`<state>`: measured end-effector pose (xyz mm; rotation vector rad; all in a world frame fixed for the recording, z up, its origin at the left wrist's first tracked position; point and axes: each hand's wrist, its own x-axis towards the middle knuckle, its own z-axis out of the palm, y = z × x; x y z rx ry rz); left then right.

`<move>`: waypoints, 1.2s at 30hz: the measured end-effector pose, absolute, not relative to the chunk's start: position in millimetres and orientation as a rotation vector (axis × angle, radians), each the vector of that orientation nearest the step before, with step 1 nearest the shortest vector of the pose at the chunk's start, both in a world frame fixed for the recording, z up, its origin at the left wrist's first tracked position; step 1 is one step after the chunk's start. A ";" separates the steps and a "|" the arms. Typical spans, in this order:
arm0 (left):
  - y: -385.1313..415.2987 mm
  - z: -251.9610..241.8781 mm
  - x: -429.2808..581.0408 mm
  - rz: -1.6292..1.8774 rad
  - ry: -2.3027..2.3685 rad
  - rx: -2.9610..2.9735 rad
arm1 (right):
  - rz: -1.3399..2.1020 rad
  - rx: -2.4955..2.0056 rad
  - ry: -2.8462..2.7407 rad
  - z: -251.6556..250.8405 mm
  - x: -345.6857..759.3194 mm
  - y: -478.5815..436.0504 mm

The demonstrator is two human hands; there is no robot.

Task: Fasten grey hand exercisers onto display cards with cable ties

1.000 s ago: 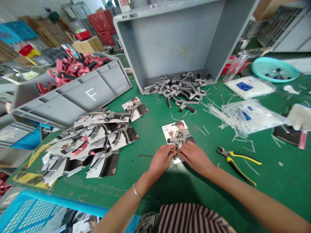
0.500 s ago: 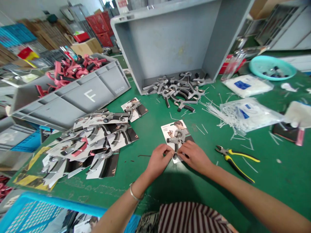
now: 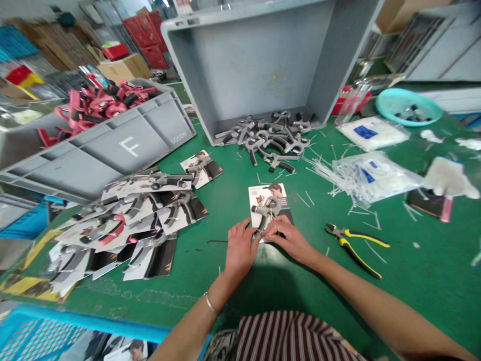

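Note:
A grey hand grip strengthener [image 3: 265,213] with a dark handle lies on a printed backing card [image 3: 255,193] on the green table in front of me. My left hand [image 3: 240,245] is closed at the card's lower left, thumb and fingertips on the strengthener's handle. From the right, my right hand [image 3: 287,235] pinches beside the same handle, its fingertips close to my left thumb. Whatever is between the right fingertips is too small to make out. Yellow-and-black side cutters [image 3: 353,245] lie on the table right of my hands.
Carded strengtheners [image 3: 131,215] are piled at left, before a grey crate [image 3: 150,140] of pink ones. Loose grey strengtheners [image 3: 274,145] spill from a tipped grey bin [image 3: 259,65]. White cable ties [image 3: 326,175], bags [image 3: 379,175] and a turquoise bowl [image 3: 409,108] are at right.
The view has shifted slightly. The strengthener has tilted on its card, its handle now slanting to the lower left. My left hand has turned more upright, and both hands stay at the handle.

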<state>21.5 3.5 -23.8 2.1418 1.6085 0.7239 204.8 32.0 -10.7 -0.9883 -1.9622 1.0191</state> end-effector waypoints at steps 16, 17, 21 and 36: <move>17.4 5.9 14.5 0.738 0.931 0.559 | 0.814 -1.939 -2.013 1.0 408.9 -31.8; 16.7 5.9 18.3 0.764 0.943 0.591 | 1.046 -1.894 -1.811 10.0 398.7 -32.2; 9.2 12.3 22.7 0.845 1.023 0.705 | 1.561 -1.626 -1.329 39.1 347.8 -38.6; 6.6 20.4 22.6 0.869 1.040 0.682 | 0.329 -1.498 -2.494 5.3 279.8 -13.3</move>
